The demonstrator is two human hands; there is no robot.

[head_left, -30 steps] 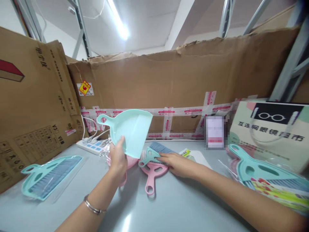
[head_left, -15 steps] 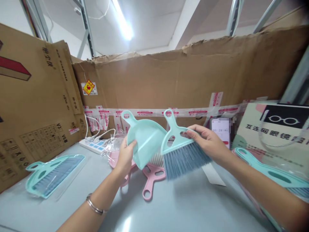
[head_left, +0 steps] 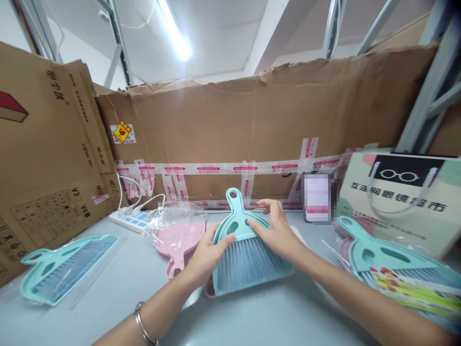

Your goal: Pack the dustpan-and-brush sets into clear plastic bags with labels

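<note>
A mint-green hand brush [head_left: 254,257] with grey-blue bristles lies against a matching dustpan [head_left: 248,288], their handles lined up at the top. My left hand [head_left: 209,252] is closed on the pair's left side, thumb over the front near the bristles. At the upper right, my right hand [head_left: 279,233] grips the brush, its thumb by a handle hole and other fingers at the far edge. A pink dustpan [head_left: 180,235] in clear plastic lies behind my left hand. Beneath the green pair, a bit of a pink handle [head_left: 210,288] shows; the rest is hidden.
A bagged green brush and dustpan set [head_left: 68,266] lies at left. More sets [head_left: 392,254] are stacked at right before a paper bag [head_left: 396,202]. A power strip [head_left: 131,221], a phone [head_left: 317,197] and a large cardboard wall [head_left: 223,129] stand at the back.
The green brush and dustpan, held apart before, are brought together and lowered, the brush now over the dustpan. The pink brush below is now mostly covered. The view has shifted slightly right.
</note>
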